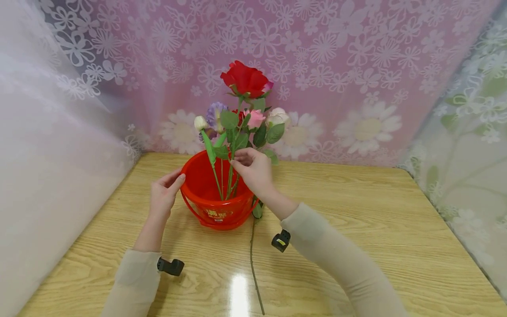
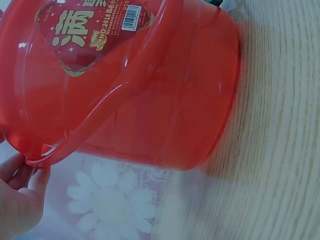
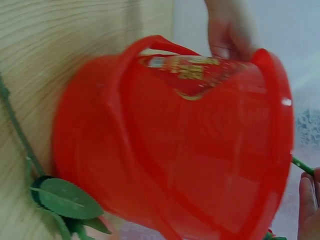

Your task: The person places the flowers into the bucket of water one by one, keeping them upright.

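A red plastic bucket (image 1: 237, 212) stands on the table with several artificial flowers upright in it. My left hand (image 1: 163, 196) pinches the bucket's rim at its left side, thumb and fingers right at the handle joint in the left wrist view. Over the bucket's right rim reaches my right hand (image 1: 255, 171), thumb and fingertips pinching the green stem of a tall red rose (image 1: 245, 80). Beside that stem lean a white tulip (image 1: 200, 123) and a purple flower (image 1: 215, 114). A pink rose (image 1: 255, 119) and a white rose (image 1: 278, 116) show behind the leaves.
Along the bucket's right side a long stem (image 1: 252, 251) with green leaves (image 3: 67, 197) lies on the wooden table (image 1: 340, 211), reaching toward the front edge. Its upper end is hidden behind the bucket. A pink floral curtain (image 1: 325, 88) hangs along the back edge.
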`<action>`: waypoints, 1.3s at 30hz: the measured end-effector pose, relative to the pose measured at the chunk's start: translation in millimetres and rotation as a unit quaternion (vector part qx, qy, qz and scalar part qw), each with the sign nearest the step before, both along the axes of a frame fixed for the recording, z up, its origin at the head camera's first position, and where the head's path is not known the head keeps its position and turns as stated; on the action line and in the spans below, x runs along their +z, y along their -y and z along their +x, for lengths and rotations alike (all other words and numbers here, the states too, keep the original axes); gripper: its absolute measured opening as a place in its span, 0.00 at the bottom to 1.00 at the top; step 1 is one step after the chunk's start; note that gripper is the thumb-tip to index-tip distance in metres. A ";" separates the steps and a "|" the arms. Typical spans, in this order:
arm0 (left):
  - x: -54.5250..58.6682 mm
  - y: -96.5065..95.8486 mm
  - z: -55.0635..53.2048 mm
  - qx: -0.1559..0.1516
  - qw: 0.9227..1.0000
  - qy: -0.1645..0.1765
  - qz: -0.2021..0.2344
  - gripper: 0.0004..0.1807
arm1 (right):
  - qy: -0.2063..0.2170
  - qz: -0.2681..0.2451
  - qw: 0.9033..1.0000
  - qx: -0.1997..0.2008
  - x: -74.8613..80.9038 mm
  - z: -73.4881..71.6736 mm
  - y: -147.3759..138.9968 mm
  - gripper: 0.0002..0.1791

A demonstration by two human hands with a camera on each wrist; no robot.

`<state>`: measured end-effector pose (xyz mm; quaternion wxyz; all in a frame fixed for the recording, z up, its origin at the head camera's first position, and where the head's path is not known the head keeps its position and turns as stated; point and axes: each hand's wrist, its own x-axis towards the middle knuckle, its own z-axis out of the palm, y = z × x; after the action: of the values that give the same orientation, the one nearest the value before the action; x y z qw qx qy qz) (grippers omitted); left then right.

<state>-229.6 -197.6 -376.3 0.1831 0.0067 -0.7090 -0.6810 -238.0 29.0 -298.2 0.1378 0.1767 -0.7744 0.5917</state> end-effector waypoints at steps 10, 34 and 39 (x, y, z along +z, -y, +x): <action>0.0 -0.8 0.8 0.001 1.000 -0.006 0.009 0.21 | -0.002 0.061 0.998 0.011 -21.8 0.3 3.4 0.07; -2.0 -1.3 -0.4 0.007 1.000 -0.019 0.016 0.19 | -0.046 0.118 0.992 0.003 -26.3 6.8 -3.9 0.06; -1.4 -1.0 -1.1 0.008 1.000 -0.017 0.017 0.20 | -0.039 0.100 0.994 -0.007 -25.8 10.8 -14.9 0.06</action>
<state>-230.7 -196.6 -377.8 0.2004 0.0038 -0.6938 -0.6917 -227.2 43.9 -323.9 0.1533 0.2071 -0.8248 0.5033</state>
